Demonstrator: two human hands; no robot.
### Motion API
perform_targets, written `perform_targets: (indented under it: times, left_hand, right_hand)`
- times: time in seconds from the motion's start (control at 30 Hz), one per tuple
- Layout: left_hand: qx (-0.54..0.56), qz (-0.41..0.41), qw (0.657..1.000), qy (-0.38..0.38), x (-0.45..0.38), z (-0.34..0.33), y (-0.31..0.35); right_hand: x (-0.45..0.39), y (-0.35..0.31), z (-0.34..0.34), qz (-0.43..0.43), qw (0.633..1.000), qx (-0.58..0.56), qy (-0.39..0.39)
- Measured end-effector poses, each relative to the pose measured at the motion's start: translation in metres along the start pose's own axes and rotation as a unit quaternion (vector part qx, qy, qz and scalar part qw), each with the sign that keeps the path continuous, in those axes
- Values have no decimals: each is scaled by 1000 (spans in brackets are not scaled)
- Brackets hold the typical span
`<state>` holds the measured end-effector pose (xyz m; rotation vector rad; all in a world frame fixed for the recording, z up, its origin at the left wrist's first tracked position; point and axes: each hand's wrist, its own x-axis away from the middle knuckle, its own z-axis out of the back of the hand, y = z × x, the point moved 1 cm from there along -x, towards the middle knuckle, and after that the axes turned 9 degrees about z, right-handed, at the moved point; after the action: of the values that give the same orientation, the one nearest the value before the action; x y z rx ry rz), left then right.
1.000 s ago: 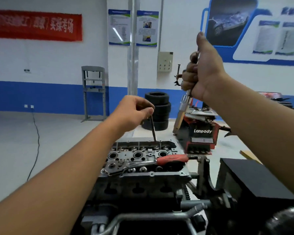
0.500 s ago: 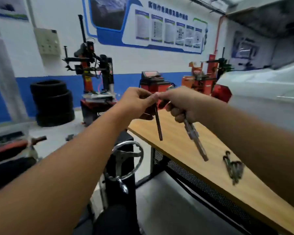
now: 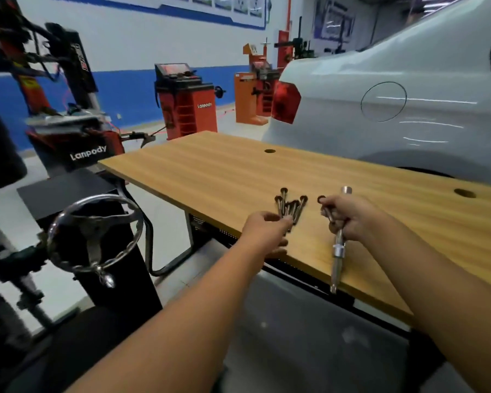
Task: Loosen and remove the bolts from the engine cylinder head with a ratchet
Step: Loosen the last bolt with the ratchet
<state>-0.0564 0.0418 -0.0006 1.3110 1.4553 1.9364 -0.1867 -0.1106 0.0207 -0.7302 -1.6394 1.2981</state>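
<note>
Bolts: long dark steel bolts [image 3: 289, 206] bunched on the tan wooden tabletop [image 3: 210, 168].
Left hand [image 3: 265, 226]: fingertips pinch the bunch.
Right hand [image 3: 349, 218]: at 3 o'clock, grips silver metal extension bar [image 3: 338, 251].

Both bare forearms are stretched forward from the near edge of the view toward the middle. The left hand [image 3: 262, 225] is held with its fingers loosely curled and fingertips pinched together. The right hand [image 3: 349, 218], just to its right, is closed in a firm grip (fingers curled under, knuckles up).
</note>
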Motion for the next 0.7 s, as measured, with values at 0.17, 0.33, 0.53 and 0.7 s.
perform_targets:
  times: [0.17, 0.33, 0.53, 0.7]
  left_hand:
    - [37, -1, 999, 11, -2, 6, -18]
    - [-31, -14, 999, -9, 6, 8, -21]
    - [-75, -39, 995, -58, 15, 14, -26]
    - [-69, -54, 996, -34, 13, 23, -30]
  right_hand:
    - [-19, -8, 11, -9, 998, 33, 49]
    - [-24, -6, 5, -36, 998, 39, 44]
    - [-28, -5, 9, -70, 997, 13, 32]
    - [-22, -15, 10, -62, 997, -21, 28]
